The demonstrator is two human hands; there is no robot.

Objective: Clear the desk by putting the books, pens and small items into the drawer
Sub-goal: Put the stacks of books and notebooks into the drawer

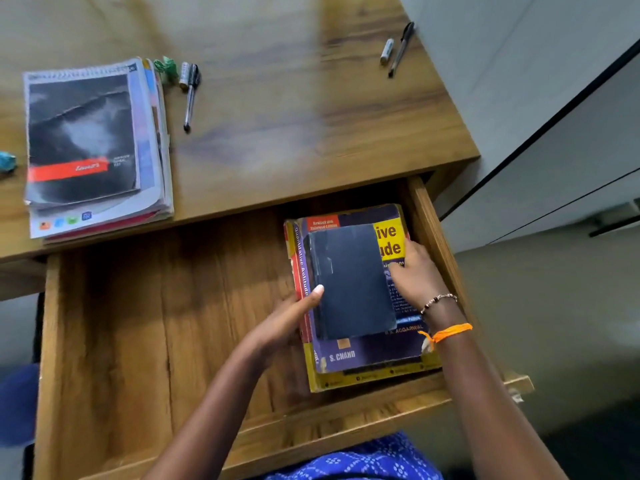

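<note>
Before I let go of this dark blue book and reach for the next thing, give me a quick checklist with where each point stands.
1. Dark blue book lies flat on the purple book: ok.
2. Left hand and right hand off it: not ok, both touching.
3. Drawer has free room on its left: ok.
4. Desk cleared: not ok; book stack, three pens remain.
5. Drawer will close over the books: cannot tell.

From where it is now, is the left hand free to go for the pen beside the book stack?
Probably not yet: the left hand is steadying the dark book in the drawer. Once it lets go, the desk between it and the pen looks bare.
</note>
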